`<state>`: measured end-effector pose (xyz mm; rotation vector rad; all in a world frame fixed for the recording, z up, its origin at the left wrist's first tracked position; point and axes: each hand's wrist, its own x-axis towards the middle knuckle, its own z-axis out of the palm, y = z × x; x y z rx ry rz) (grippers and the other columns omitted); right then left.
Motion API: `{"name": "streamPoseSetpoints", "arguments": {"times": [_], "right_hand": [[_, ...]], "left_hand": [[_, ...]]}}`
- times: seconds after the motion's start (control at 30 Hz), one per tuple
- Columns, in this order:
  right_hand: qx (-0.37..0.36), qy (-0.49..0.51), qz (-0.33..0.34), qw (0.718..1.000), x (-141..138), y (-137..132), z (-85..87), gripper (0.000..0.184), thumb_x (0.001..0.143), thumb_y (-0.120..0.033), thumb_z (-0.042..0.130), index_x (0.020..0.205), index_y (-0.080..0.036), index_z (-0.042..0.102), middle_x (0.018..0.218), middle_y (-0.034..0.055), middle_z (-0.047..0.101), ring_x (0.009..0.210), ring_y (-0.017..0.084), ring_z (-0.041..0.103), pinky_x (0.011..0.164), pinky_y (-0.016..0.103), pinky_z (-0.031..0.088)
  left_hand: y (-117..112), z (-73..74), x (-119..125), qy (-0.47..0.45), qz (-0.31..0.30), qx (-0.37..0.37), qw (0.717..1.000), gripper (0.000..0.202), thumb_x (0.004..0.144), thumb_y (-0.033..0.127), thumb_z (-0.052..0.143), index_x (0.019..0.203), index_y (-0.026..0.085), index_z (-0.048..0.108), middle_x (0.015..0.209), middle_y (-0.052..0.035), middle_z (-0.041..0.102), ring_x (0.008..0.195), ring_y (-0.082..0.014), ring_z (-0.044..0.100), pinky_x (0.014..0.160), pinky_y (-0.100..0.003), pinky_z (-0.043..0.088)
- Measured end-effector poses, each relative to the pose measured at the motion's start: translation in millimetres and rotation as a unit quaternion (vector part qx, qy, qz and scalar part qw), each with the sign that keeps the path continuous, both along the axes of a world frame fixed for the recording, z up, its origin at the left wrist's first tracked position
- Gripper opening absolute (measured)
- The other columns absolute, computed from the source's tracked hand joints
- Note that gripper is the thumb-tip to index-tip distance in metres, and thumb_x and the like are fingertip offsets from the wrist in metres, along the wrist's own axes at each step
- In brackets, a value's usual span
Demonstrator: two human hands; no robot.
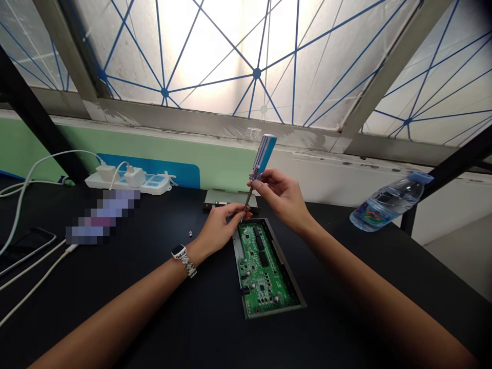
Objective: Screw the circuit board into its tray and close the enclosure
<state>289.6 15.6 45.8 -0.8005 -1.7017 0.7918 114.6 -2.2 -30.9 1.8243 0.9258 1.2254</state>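
Observation:
A screwdriver point(265, 152) with a clear, blue-striped handle stands tilted over the far left corner of a green circuit board point(255, 271). The board lies in a shallow metal case point(289, 274). My right hand point(286, 199) pinches the screwdriver just below its handle with thumb and fingers. Lower down, my left hand point(220, 225) closes its thumb and fingers round the shaft near the tip, over the case's corner. The tip itself is hidden, and I cannot tell whether a screw sits under it. A few small screws point(190, 233) lie left of my left hand.
Behind my hands, a flat metal part point(226, 197) rests against the wall. On the left are a white power strip point(149, 183) with chargers, white cables point(28, 192), a dark phone-like object point(33, 245) and a blurred item. A water bottle point(388, 202) leans at right.

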Motion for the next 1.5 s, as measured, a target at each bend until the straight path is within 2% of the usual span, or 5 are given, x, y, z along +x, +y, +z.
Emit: {"name": "streamPoseSetpoints", "arguments": {"times": [0.2,0.33,0.6,1.07,1.5], "right_hand": [[0.009,-0.002,-0.017,1.0,-1,0,1.6,0.026,0.085,-0.043,0.075,0.093,-0.02,0.066,0.09,0.0049,0.069,0.089,0.02,0.066,0.079,0.036,0.054],[0.005,0.006,-0.017,1.0,-1,0,1.4,0.025,0.085,-0.042,0.075,0.093,-0.02,0.066,0.089,0.0042,0.068,0.087,0.019,0.065,0.077,0.034,0.053],[0.023,0.002,-0.042,0.999,-5,-4,5.1,0.024,0.083,-0.038,0.077,0.088,-0.02,0.064,0.079,-0.0005,0.062,0.074,0.014,0.058,0.063,0.029,0.043],[0.019,0.012,-0.117,0.993,-18,-17,5.8,0.021,0.084,-0.03,0.074,0.081,-0.021,0.056,0.069,-0.0041,0.051,0.063,0.011,0.048,0.053,0.027,0.034],[0.009,0.026,-0.002,1.0,0,-19,16.2,0.029,0.086,-0.044,0.076,0.092,-0.024,0.055,0.083,-0.0003,0.065,0.069,0.014,0.063,0.053,0.027,0.046]], "left_hand": [[-3,-0.2,-7,0.176,0.058,0.122,0.975,0.029,0.092,0.012,0.053,0.116,0.019,0.066,0.115,-0.0097,0.071,0.102,-0.0233,0.068,0.088,-0.037,0.055],[-3,0.2,-15,0.268,0.069,0.12,0.953,0.02,0.093,0.015,0.052,0.105,0.018,0.068,0.106,-0.009,0.068,0.091,-0.0226,0.067,0.079,-0.035,0.054],[-1,6.1,-16,0.278,0.08,0.087,0.953,0.016,0.094,0.016,0.058,0.091,0.018,0.074,0.09,-0.0059,0.072,0.081,-0.0201,0.067,0.072,-0.031,0.051],[0,-1.7,-14,0.299,0.111,0.083,0.944,0.018,0.093,0.018,0.058,0.095,0.018,0.076,0.09,-0.0069,0.073,0.082,-0.0218,0.07,0.076,-0.033,0.053],[-12,20.7,-33,0.365,0.033,0.068,0.928,0.016,0.09,0.017,0.053,0.088,0.02,0.068,0.087,-0.0055,0.07,0.075,-0.0196,0.065,0.065,-0.03,0.048]]}}
